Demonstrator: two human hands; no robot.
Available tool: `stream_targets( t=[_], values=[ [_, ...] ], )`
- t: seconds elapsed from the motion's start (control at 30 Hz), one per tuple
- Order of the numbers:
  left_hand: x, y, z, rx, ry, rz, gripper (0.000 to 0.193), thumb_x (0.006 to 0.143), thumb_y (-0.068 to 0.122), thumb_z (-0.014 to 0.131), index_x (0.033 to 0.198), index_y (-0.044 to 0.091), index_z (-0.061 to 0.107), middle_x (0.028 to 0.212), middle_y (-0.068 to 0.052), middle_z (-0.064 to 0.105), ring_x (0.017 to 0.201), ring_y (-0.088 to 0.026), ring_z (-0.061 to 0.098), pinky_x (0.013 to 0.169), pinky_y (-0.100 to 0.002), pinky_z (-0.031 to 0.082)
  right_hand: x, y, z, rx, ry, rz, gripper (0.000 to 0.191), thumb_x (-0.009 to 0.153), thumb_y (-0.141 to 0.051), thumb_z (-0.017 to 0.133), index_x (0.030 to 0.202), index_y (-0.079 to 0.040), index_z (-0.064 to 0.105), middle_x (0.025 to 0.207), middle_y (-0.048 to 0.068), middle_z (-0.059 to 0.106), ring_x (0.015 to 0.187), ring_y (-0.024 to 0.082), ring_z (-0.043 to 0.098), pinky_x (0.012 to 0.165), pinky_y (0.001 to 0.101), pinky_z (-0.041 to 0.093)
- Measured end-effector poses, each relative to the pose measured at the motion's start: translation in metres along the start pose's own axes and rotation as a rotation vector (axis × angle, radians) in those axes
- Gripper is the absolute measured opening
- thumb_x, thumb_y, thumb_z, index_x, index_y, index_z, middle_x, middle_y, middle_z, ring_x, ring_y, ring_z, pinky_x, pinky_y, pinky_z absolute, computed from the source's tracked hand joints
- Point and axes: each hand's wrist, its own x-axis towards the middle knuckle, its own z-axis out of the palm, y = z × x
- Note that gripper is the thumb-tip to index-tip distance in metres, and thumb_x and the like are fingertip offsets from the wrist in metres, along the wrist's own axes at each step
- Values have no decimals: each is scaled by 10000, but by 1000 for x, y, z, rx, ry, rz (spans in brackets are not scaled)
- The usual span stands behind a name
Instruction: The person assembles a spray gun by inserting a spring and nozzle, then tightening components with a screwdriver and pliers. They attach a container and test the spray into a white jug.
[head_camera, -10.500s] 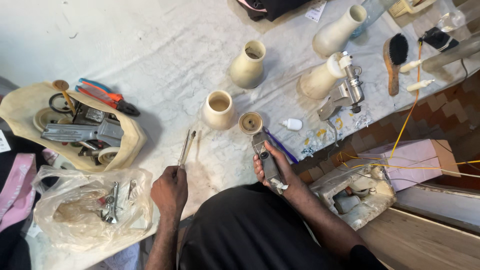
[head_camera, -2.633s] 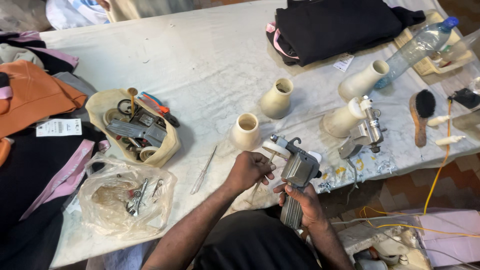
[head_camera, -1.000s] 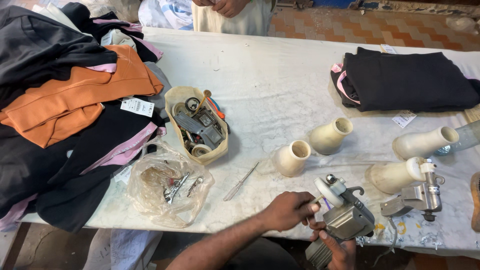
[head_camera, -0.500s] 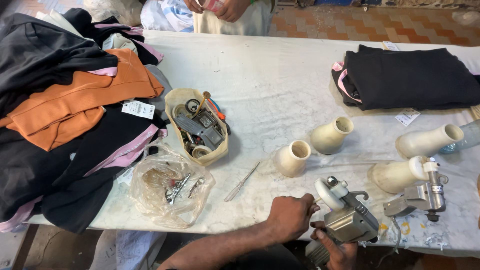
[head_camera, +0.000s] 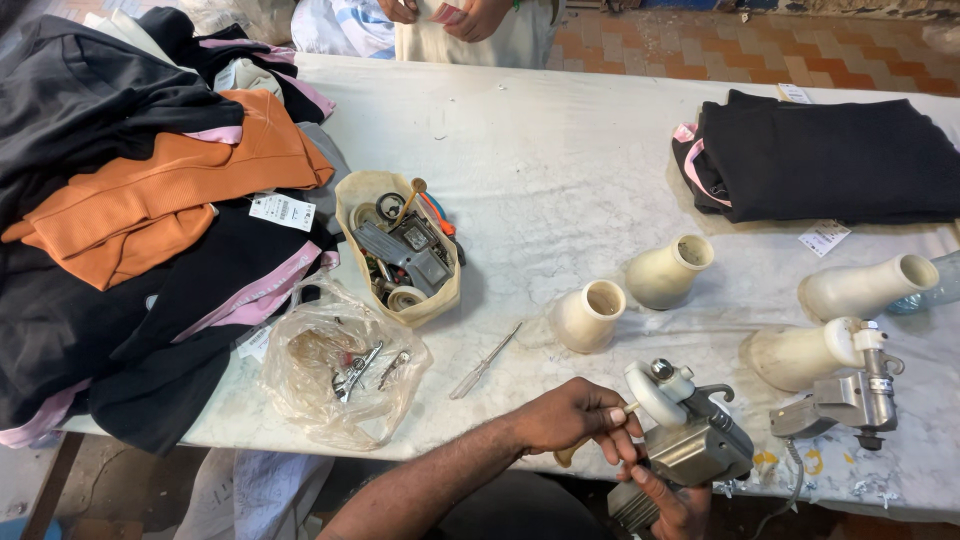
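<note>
Gripping the grey metal tool (head_camera: 690, 450) from below at the table's near edge, the right hand (head_camera: 670, 500) is closed around its handle; the left hand (head_camera: 575, 420) pinches a small stick against its white wheel (head_camera: 652, 392). A screwdriver (head_camera: 485, 361) lies nearby.

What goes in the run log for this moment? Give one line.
left hand: pinching small tool at grey metal handheld machine | right hand: gripping machine from below | white cloth-covered table

Head cam, steep downward over table (head_camera: 560, 170) (near edge closest)
</note>
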Motion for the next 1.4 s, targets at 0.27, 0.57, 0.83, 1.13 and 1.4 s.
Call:
stream_targets(
  t=[0.27, 0.57, 0.83, 1.13, 1.4],
  values=[
    [7, -7, 27, 671, 574, 86, 224, 940, 253, 742, 979, 35, 773, 774, -150, 763, 668, -266, 718, 596, -383, 567, 5, -5, 3, 10, -11, 83, 527, 794, -12, 697, 1293, 52, 537, 954, 263, 735, 790, 282, 703, 719, 416, 582],
    [8, 3, 31, 834, 484, 68, 276, 994, 268, 608, 1098, 35, 715, 846, -134, 780, 752, -275, 747, 693, -410, 549, 3, -6, 3, 22, -25, -6, 434, 831, -27, 718, 1222, 95, 577, 973, 256, 732, 811, 278, 704, 737, 411, 584],
    [28, -23, -7, -458, -172, -65, 442, 1175, 251, 346, 1246, -106, 596, 963, -243, 743, 868, -301, 755, 840, -377, 622, 5, -1, -14, 63, -93, -25, 488, 806, -51, 765, 1247, 44, 579, 990, 149, 686, 833, 226, 690, 745, 366, 569],
    [56, -34, 19, 613, 376, -45, 314, 1094, 269, 469, 972, 41, 648, 680, -167, 723, 604, -291, 697, 588, -411, 524, 21, -14, -16, 10, -85, 79, 375, 833, -95, 753, 1149, 49, 612, 951, 191, 765, 759, 225, 724, 680, 371, 603],
    [74, -41, 42, 1243, 643, 40, 280, 937, 303, 739, 1015, 74, 599, 727, -107, 732, 606, -304, 713, 548, -434, 533, 19, -10, -4, 30, 1, 41, 339, 857, -112, 749, 1129, 45, 620, 942, 176, 764, 749, 218, 715, 688, 360, 574]
  ],
)
